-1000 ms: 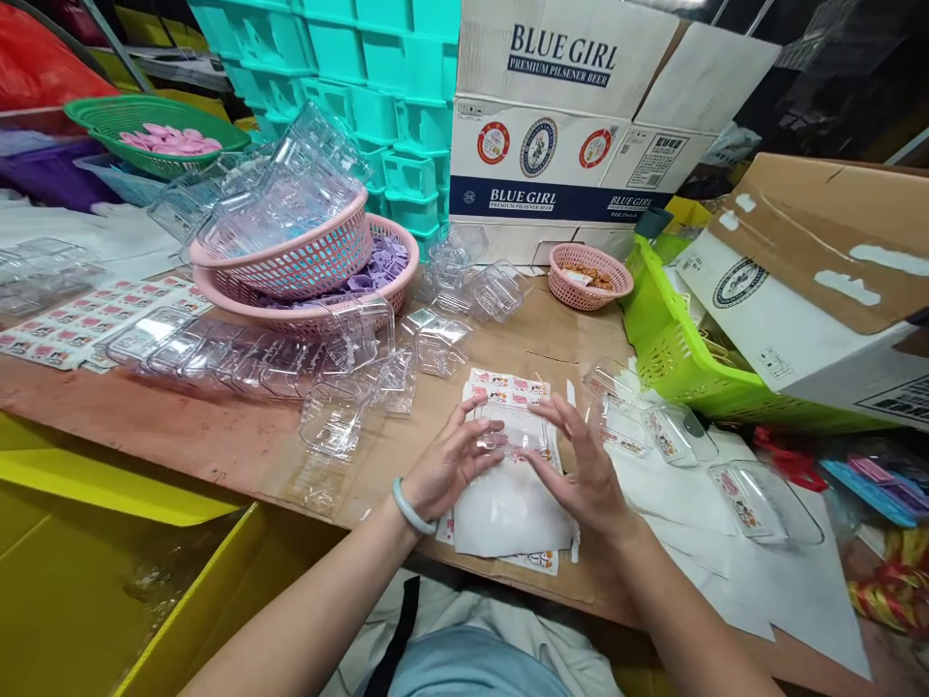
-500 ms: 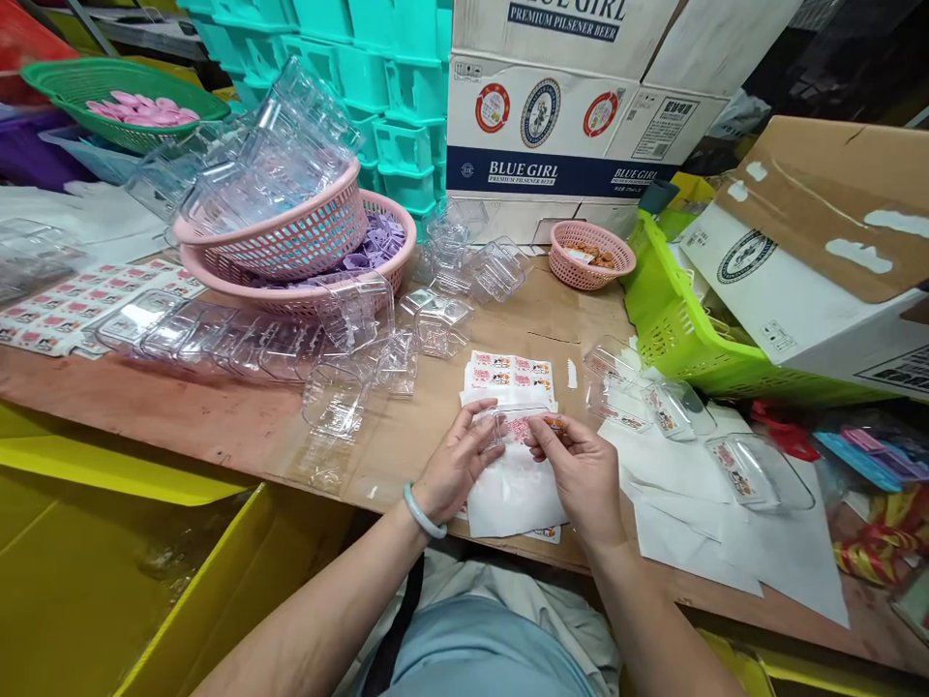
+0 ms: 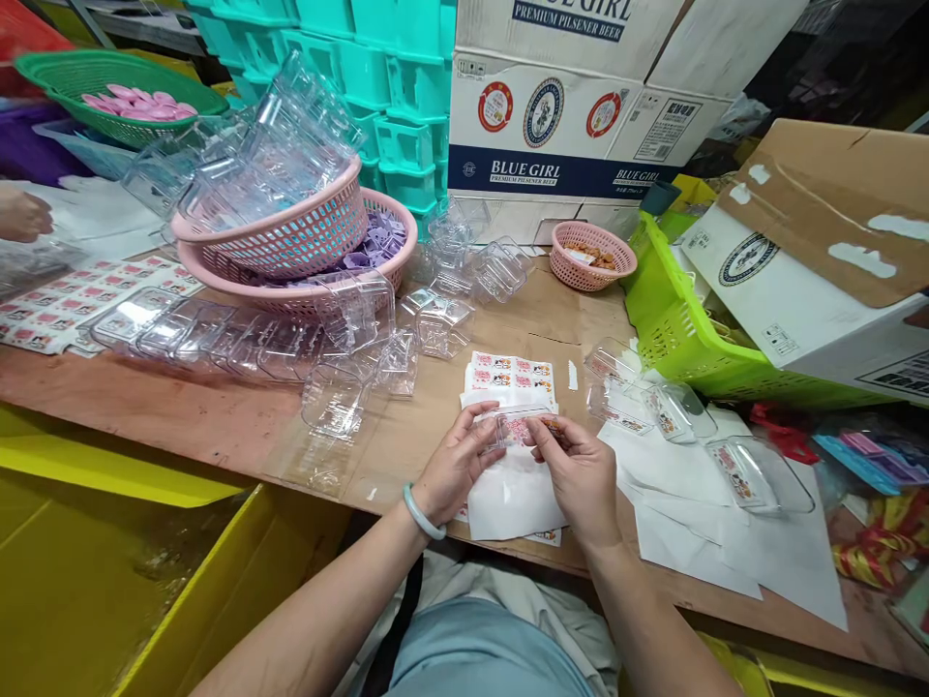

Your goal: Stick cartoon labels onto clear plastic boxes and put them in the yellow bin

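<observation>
My left hand (image 3: pixel 456 465) and my right hand (image 3: pixel 577 474) both grip one small clear plastic box (image 3: pixel 517 424) just above a white backing sheet (image 3: pixel 512 499). The right thumb and forefinger pinch at the box's right end, where a small sticker shows. A sheet of pink cartoon stickers (image 3: pixel 512 373) lies on the table beyond the hands. Several clear boxes with stickers on them (image 3: pixel 672 411) lie to the right on white paper.
Stacked pink baskets (image 3: pixel 290 247) hold clear boxes and purple pieces at the left. Loose clear boxes (image 3: pixel 239 344) are spread across the wooden table (image 3: pixel 181 407). A small pink basket (image 3: pixel 591 254), a green crate (image 3: pixel 668 348), cardboard boxes and another person's hand (image 3: pixel 21 213) at far left.
My hands went from spread over the box to gripping it, raised slightly. Another person's hand has appeared at the far left edge.
</observation>
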`<state>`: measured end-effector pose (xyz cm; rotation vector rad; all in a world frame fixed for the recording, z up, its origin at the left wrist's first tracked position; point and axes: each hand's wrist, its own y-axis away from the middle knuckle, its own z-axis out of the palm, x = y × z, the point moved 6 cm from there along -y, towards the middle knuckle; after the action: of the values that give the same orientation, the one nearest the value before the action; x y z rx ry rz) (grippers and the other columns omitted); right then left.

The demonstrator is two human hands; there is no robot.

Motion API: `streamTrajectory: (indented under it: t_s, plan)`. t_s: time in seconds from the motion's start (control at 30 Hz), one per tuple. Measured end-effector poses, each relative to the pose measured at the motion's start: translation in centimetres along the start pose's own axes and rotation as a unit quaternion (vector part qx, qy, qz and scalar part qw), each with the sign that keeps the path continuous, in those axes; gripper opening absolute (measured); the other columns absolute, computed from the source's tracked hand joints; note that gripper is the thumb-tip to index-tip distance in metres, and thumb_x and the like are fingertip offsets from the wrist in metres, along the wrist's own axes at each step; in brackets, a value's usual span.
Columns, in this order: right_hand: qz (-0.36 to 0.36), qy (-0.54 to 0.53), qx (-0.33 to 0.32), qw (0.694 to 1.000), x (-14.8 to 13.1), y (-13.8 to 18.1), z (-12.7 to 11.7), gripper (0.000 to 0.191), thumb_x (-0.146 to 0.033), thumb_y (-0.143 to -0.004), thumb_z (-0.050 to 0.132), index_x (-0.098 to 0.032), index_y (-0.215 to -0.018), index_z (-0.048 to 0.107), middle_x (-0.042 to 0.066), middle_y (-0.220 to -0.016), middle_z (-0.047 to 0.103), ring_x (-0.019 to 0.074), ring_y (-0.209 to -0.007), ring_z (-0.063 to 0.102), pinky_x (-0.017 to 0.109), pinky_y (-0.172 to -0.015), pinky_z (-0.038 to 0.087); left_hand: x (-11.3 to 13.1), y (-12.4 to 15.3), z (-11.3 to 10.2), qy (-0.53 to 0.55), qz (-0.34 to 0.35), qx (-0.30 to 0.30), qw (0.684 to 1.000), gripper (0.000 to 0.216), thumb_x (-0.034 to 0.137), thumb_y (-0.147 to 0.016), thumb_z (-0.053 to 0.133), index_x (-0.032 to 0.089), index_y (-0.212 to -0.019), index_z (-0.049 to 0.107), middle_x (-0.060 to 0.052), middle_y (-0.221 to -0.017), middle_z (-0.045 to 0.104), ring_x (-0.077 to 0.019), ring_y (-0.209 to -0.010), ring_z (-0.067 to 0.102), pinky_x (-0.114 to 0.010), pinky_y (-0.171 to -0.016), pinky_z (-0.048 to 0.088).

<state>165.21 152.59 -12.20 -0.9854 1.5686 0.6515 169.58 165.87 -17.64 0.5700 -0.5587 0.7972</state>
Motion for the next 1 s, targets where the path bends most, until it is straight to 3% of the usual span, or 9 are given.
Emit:
streamTrajectory:
  t_s: [0.3,0.4,0.53,0.6,0.67,0.8,0.87,0.93,1.0]
  plan:
    - [-0.071,0.087,-0.009,0.994,-1.0,0.6,0.3,0.021,-0.038,-0.082,0.063,-0.017,-0.081,0.070,0.003,-0.076,0.070,0.0141,-0.063,0.062,0.024,-0.061,0.050,0.3,0.1,0.8,-0.077,0.030,0.046,0.996,0.047,0.027,-0.070,0.076,0.025,-0.110,0.050,-0.002,-0.098,0.064,-0.0137,-0.092,0.060,-0.029,-0.087,0.043]
    - [-0.079,0.149,0.041,0.985,-0.7,0.1,-1.3,0.024,-0.040,-0.081,0.064,-0.018,-0.090,0.066,0.001,-0.069,0.065,0.0131,-0.058,0.058,0.025,-0.059,0.048,0.4,0.0,0.8,-0.072,0.046,0.062,0.994,0.050,0.027,-0.068,0.077,0.023,-0.109,0.050,-0.003,-0.095,0.065,-0.0141,-0.089,0.061,-0.029,-0.086,0.044]
    - [-0.081,0.155,0.116,0.978,0.0,-1.0,-3.6,0.074,-0.046,-0.071,0.072,-0.021,-0.133,0.040,0.007,-0.098,0.063,0.0171,-0.079,0.060,0.030,-0.070,0.051,0.5,0.2,1.4,-0.081,0.040,0.057,0.994,0.049,0.027,-0.070,0.074,0.023,-0.111,0.048,-0.005,-0.098,0.066,-0.0158,-0.092,0.063,-0.030,-0.086,0.045]
    - [-0.064,0.138,0.033,0.988,0.2,-1.5,-3.2,0.091,-0.047,-0.066,0.076,-0.025,-0.140,0.030,0.012,-0.123,0.055,0.0224,-0.105,0.057,0.037,-0.087,0.049,0.7,0.5,2.1,-0.085,0.042,0.024,0.995,0.047,0.027,-0.072,0.073,0.022,-0.112,0.047,-0.006,-0.101,0.066,-0.0171,-0.096,0.062,-0.031,-0.088,0.045]
    - [-0.012,0.101,-0.096,0.990,0.4,-1.7,-2.3,0.080,-0.049,-0.069,0.073,-0.026,-0.137,0.039,0.011,-0.128,0.053,0.0245,-0.115,0.053,0.040,-0.096,0.045,1.0,0.7,2.8,-0.090,0.038,-0.014,0.995,0.046,0.026,-0.073,0.072,0.022,-0.112,0.048,-0.006,-0.103,0.066,-0.0180,-0.097,0.062,-0.032,-0.089,0.045]
    - [0.053,0.018,-0.321,0.945,-1.4,-2.3,-1.8,0.051,-0.047,-0.079,0.064,-0.025,-0.123,0.054,0.007,-0.123,0.058,0.0210,-0.106,0.058,0.036,-0.091,0.049,2.6,0.5,3.4,-0.115,0.041,-0.094,0.988,0.050,0.027,-0.073,0.071,0.022,-0.118,0.049,-0.009,-0.115,0.062,-0.0224,-0.104,0.060,-0.037,-0.093,0.045]
    - [0.032,0.032,-0.377,0.925,-2.6,-4.4,-2.4,0.050,-0.045,-0.078,0.064,-0.027,-0.123,0.052,0.006,-0.125,0.055,0.0203,-0.103,0.059,0.035,-0.087,0.051,3.7,0.0,3.1,-0.153,0.070,-0.105,0.980,0.054,0.031,-0.076,0.068,0.023,-0.125,0.045,-0.011,-0.126,0.056,-0.0256,-0.115,0.055,-0.041,-0.098,0.042]
    - [-0.024,0.119,-0.312,0.942,-2.9,-9.0,-3.9,0.051,-0.045,-0.077,0.064,-0.027,-0.123,0.050,0.007,-0.126,0.051,0.0218,-0.102,0.059,0.038,-0.087,0.051,5.1,-0.7,2.1,-0.260,0.140,-0.048,0.954,0.057,0.037,-0.079,0.065,0.024,-0.130,0.043,-0.011,-0.135,0.049,-0.0268,-0.124,0.047,-0.043,-0.102,0.039]
    - [-0.082,0.256,-0.131,0.954,-2.4,-14.8,-6.2,0.057,-0.043,-0.075,0.065,-0.026,-0.125,0.046,0.010,-0.128,0.045,0.0249,-0.105,0.056,0.043,-0.093,0.047,6.0,-1.0,1.4,-0.436,0.220,0.029,0.872,0.063,0.041,-0.075,0.067,0.024,-0.131,0.044,-0.012,-0.140,0.043,-0.0283,-0.131,0.038,-0.044,-0.107,0.032]
